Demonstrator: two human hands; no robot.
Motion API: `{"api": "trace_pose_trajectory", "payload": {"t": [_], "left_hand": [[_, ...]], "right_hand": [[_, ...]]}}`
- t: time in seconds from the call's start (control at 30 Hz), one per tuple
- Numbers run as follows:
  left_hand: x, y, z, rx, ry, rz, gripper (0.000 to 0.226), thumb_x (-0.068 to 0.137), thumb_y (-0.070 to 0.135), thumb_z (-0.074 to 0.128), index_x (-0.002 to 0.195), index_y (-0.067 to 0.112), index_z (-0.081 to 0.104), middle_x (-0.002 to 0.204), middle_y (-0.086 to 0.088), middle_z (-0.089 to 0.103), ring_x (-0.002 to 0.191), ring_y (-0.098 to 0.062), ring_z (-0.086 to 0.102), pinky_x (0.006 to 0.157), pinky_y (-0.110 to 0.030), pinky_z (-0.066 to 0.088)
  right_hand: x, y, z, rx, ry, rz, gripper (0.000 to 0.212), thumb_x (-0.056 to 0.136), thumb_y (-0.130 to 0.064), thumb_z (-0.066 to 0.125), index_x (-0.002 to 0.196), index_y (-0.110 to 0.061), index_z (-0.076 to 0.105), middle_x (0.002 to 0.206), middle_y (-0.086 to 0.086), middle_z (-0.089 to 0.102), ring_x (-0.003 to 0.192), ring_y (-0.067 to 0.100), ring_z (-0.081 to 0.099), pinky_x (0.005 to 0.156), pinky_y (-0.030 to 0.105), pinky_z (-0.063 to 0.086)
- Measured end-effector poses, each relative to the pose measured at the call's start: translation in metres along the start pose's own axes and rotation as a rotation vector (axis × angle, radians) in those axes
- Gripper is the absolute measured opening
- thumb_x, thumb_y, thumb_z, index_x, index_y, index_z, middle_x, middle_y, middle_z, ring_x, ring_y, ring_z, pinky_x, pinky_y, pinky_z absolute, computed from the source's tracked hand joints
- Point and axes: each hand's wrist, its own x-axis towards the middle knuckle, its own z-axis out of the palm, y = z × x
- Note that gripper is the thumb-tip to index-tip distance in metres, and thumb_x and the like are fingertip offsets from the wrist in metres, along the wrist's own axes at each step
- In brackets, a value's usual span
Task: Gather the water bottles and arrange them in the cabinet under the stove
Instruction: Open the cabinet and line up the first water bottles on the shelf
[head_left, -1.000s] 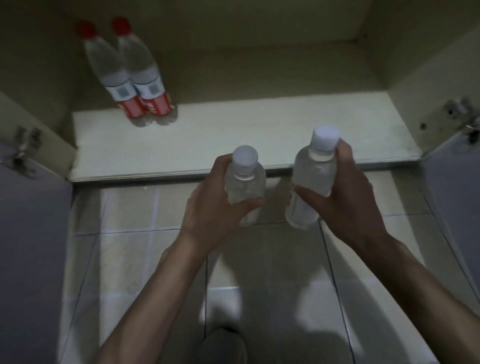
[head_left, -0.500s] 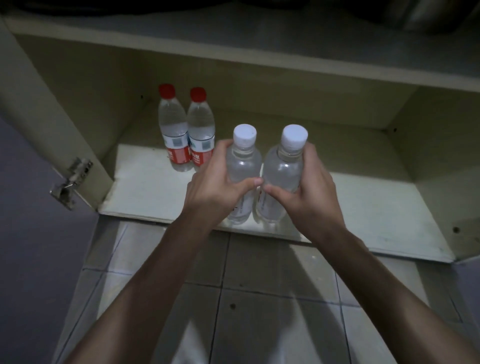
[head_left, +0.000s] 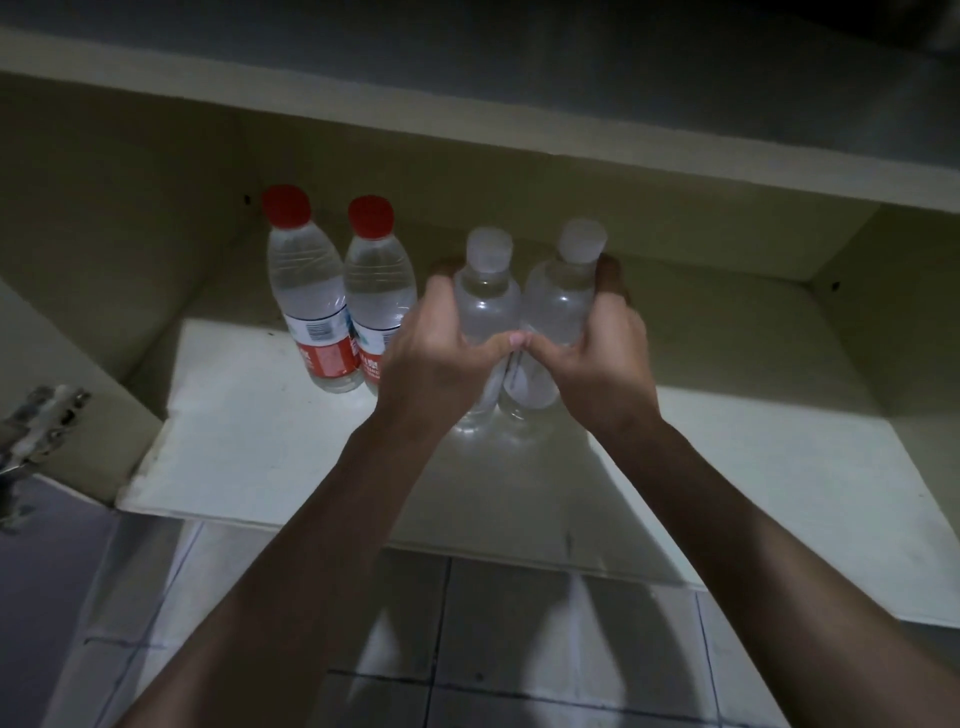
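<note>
Cabinet (head_left: 270, 457), open-fronted, pale shelf floor, dim light.

Two red-capped bottles (head_left: 340, 306): upright at back left of shelf, touching each other, labels facing out.

Two white-capped bottles (head_left: 519, 317): upright, pressed side by side, bases on or just above the shelf floor, contact not clear; just right of the red-capped pair.

Left hand (head_left: 436, 353): fingers wrapped round the left white-capped bottle, thumb across the front.

Right hand (head_left: 597, 348): fingers wrapped round the right white-capped bottle, thumb tip meeting the left thumb between the two.

Risks, judged:
- Left knuckles very near the right red-capped bottle; a sideways nudge likely to tip it into its neighbour.
- Clear, smooth, tall, narrow bottles; release before bases sit flat likely to leave them rocking or toppling.
- Fingers behind the bottles, drawn out forward, liable to drag them toward the shelf's front edge.
- Poor light; gaps hard to gauge.
</note>
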Motion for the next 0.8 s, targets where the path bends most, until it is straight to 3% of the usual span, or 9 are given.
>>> {"api": "trace_pose_trajectory", "payload": {"t": [0.1,0.2,0.3,0.43,0.57,0.67,0.8], "left_hand": [[0.010,-0.006,0.010,0.025,0.057,0.030,0.059,0.082,0.049,0.076,0.083,-0.005,0.054,0.072,0.000,0.034,0.066,-0.022,0.039,0.057,-0.036,0.036],[0.016,-0.005,0.011,0.016,-0.138,-0.231,0.050,0.089,0.039,0.083,0.094,0.004,0.047,0.077,0.002,0.038,0.080,-0.026,0.044,0.070,-0.034,0.034],[0.020,-0.010,0.014,-0.018,-0.182,-0.285,0.051,0.090,0.038,0.082,0.110,0.000,0.053,0.086,-0.006,0.049,0.086,-0.034,0.053,0.072,-0.037,0.040],[0.016,-0.007,0.012,-0.060,-0.147,-0.239,0.070,0.086,0.035,0.086,0.138,0.004,0.052,0.096,-0.007,0.055,0.095,-0.040,0.061,0.080,-0.037,0.047],[0.015,0.003,-0.011,-0.108,-0.191,-0.235,0.090,0.071,0.062,0.079,0.145,0.022,0.048,0.130,-0.001,0.067,0.123,-0.024,0.064,0.106,-0.049,0.052],[0.004,0.021,-0.042,0.003,-0.179,-0.142,0.081,0.077,0.058,0.080,0.144,0.024,0.050,0.140,0.002,0.065,0.133,-0.020,0.060,0.111,-0.049,0.048],[-0.023,0.044,-0.086,0.337,-0.090,0.047,0.063,0.095,0.042,0.072,0.151,0.025,0.048,0.152,0.002,0.059,0.138,-0.024,0.055,0.105,-0.051,0.049]], "right_hand": [[0.007,0.006,0.009,0.024,0.016,0.037,0.091,0.076,-0.039,0.091,0.150,-0.014,0.043,0.129,0.011,0.067,0.117,0.037,0.065,0.097,0.049,0.054],[0.002,0.012,0.017,0.024,0.013,0.025,0.090,0.076,-0.041,0.089,0.148,-0.011,0.044,0.129,0.012,0.065,0.114,0.042,0.065,0.095,0.054,0.053],[0.000,0.014,0.019,0.019,0.019,0.013,0.093,0.074,-0.048,0.081,0.150,-0.009,0.043,0.132,0.013,0.063,0.111,0.044,0.064,0.093,0.054,0.053],[-0.003,0.012,0.016,0.025,-0.017,0.043,0.092,0.076,-0.041,0.087,0.151,-0.010,0.042,0.132,0.013,0.063,0.116,0.042,0.062,0.095,0.051,0.052],[-0.005,0.005,0.006,0.080,-0.036,0.104,0.088,0.079,-0.039,0.082,0.154,-0.020,0.040,0.137,0.005,0.062,0.127,0.030,0.059,0.103,0.038,0.049],[-0.018,-0.002,-0.010,0.072,-0.045,0.111,0.080,0.089,-0.028,0.075,0.159,-0.021,0.037,0.146,0.003,0.055,0.137,0.021,0.049,0.112,0.033,0.040],[-0.041,-0.012,-0.041,-0.198,-0.047,-0.030,0.069,0.094,-0.029,0.068,0.155,-0.015,0.038,0.144,0.010,0.050,0.132,0.029,0.050,0.106,0.035,0.038]]}}
